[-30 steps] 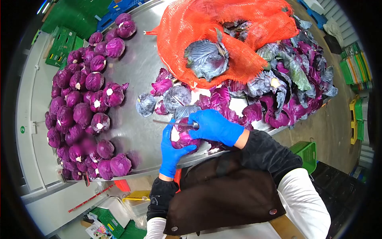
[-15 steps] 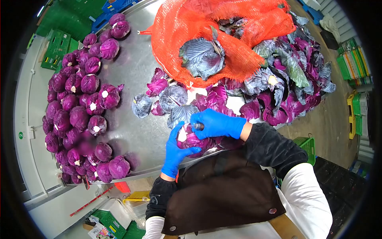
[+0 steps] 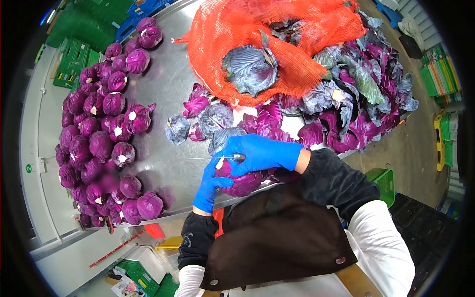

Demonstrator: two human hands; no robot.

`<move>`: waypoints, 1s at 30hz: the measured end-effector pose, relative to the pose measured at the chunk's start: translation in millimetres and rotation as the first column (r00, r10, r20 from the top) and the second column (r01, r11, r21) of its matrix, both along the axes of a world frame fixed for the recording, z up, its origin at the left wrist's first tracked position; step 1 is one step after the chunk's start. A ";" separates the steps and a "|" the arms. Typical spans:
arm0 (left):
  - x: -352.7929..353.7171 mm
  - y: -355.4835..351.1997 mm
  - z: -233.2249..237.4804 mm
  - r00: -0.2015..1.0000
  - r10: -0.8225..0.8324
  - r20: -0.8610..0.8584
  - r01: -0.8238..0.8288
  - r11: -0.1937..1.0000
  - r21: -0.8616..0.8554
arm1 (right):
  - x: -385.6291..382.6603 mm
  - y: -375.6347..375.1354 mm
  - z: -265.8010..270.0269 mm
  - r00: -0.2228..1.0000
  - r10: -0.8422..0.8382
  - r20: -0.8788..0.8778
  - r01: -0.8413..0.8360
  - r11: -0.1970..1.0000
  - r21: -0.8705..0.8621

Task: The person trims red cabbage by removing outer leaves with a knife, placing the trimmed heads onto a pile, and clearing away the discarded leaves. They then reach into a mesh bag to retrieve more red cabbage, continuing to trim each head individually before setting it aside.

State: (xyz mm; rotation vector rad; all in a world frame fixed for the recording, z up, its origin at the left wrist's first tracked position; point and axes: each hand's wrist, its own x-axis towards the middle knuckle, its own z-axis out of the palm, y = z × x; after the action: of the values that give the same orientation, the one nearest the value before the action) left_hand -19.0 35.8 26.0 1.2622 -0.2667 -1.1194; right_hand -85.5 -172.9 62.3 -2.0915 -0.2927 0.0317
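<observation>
My left hand (image 3: 209, 186), in a blue glove, cups a red cabbage head (image 3: 244, 182) at the near edge of the steel table (image 3: 168, 84). My right hand (image 3: 260, 152), also gloved in blue, grips a knife (image 3: 233, 158) by its handle; the thin blade points left over the top of the cabbage, by its white stem end. Loose purple leaves (image 3: 217, 121) lie on the table just beyond both hands.
A pile of trimmed red cabbages (image 3: 96, 133) covers the table's left side. An orange net sack (image 3: 267, 44) with untrimmed cabbages lies at the back. Discarded outer leaves (image 3: 361, 99) heap at the right. Green crates (image 3: 74, 57) stand beyond the table; another green crate (image 3: 381, 180) sits on the floor.
The knife blade, hidden half a second ago, shows again pointing left over the cabbage. My left hand has shifted slightly lower on the head.
</observation>
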 end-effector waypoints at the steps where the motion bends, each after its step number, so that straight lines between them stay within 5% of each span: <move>1: -3.0 5.2 -6.7 0.997 0.041 -0.073 -0.042 0.999 -0.021 | -1.3 -5.6 -2.3 0.964 0.036 -0.264 0.020 0.978 0.208; 2: -5.5 10.5 -16.2 0.996 0.040 -0.074 -0.042 0.999 -0.025 | -4.2 -10.9 -7.3 0.858 0.128 -0.497 0.092 0.914 0.394; 3: -6.5 15.8 -28.0 0.963 0.112 -0.244 -0.141 0.985 -0.103 | -14.0 -16.2 -32.4 0.783 0.270 -0.561 0.284 0.647 0.708; 4: -8.4 24.3 -43.1 0.895 0.167 -0.414 -0.252 0.954 -0.160 | -22.3 -25.8 -33.3 0.780 0.274 -0.562 0.281 0.649 0.707; 6: -7.3 53.8 -84.2 0.853 0.180 -0.490 -0.282 0.948 -0.144 | -30.6 -39.0 -29.1 0.762 0.136 -0.633 0.494 0.510 0.704; 7: -6.6 60.5 -95.3 0.715 0.129 -0.688 -0.404 0.878 -0.256 | -27.5 -37.9 -22.6 0.761 0.141 -0.634 0.493 0.509 0.706; 9: -8.0 63.5 -99.7 0.484 -0.010 -0.875 -0.604 0.719 -0.342 | -17.7 -32.9 -5.0 0.815 -0.084 -0.573 0.449 0.716 0.535; 10: -9.6 53.1 -89.8 0.485 -0.009 -0.874 -0.603 0.721 -0.342 | -14.1 -27.3 0.0 0.816 -0.084 -0.572 0.449 0.714 0.537; 12: -10.4 34.2 -76.2 0.659 0.542 -0.521 -0.631 0.775 0.008 | -11.8 -12.7 9.4 0.964 -0.237 -0.122 0.266 0.878 0.398; 13: -8.1 34.9 -81.5 0.660 0.541 -0.522 -0.631 0.776 0.007 | -11.0 -10.6 17.5 0.968 -0.146 -0.202 0.212 0.911 0.353; 15: -2.8 38.8 -95.8 0.573 0.109 -0.812 -0.644 0.673 -0.364 | -12.4 -4.3 6.7 0.948 -0.193 -0.253 0.286 0.867 0.408; 16: -2.7 35.8 -85.3 0.573 0.110 -0.812 -0.645 0.672 -0.364 | -12.2 -1.2 -3.8 0.922 -0.234 -0.308 0.359 0.813 0.457; 18: -5.5 33.8 -65.6 0.794 0.520 -0.316 -0.546 0.838 0.008 | -12.6 -1.2 -13.7 0.923 -0.335 -0.190 0.384 0.838 0.389; 19: -2.0 43.9 -74.9 0.792 0.522 -0.318 -0.547 0.837 0.011 | -13.1 -4.3 0.3 0.827 -0.230 -0.513 0.481 0.762 0.434; 20: 5.0 61.6 -91.7 0.826 0.323 -0.462 -0.452 0.870 -0.198 | -13.5 -6.3 7.6 0.641 -0.069 -0.765 0.588 0.684 0.431; 21: 9.1 70.6 -101.6 0.830 0.091 -0.550 -0.364 0.836 -0.411 | -16.0 -3.2 1.6 0.639 -0.070 -0.766 0.590 0.684 0.430; 22: 9.8 61.5 -88.3 0.829 0.091 -0.551 -0.365 0.836 -0.411 | -21.0 4.1 -9.5 0.646 -0.037 -0.763 0.579 0.674 0.458; 24: 13.4 43.1 -58.1 0.941 0.189 -0.279 -0.266 0.924 -0.273 | -27.6 12.3 -20.4 0.650 -0.003 -0.760 0.573 0.660 0.487; 26: 17.6 32.6 -40.0 0.957 0.157 -0.244 -0.225 0.933 -0.280 | -31.8 15.1 -23.8 0.657 0.071 -0.751 0.607 0.541 0.582; 30: 24.6 20.1 -16.1 0.996 0.037 -0.082 -0.061 0.950 -0.305 | -35.5 12.2 -8.4 0.634 0.078 -0.769 0.576 0.616 0.537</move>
State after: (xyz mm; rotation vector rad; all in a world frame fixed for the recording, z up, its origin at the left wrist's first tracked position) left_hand 5.7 55.9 9.9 0.9434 -0.3372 -1.0350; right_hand -121.0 -160.6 53.9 -1.0859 0.4868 0.4903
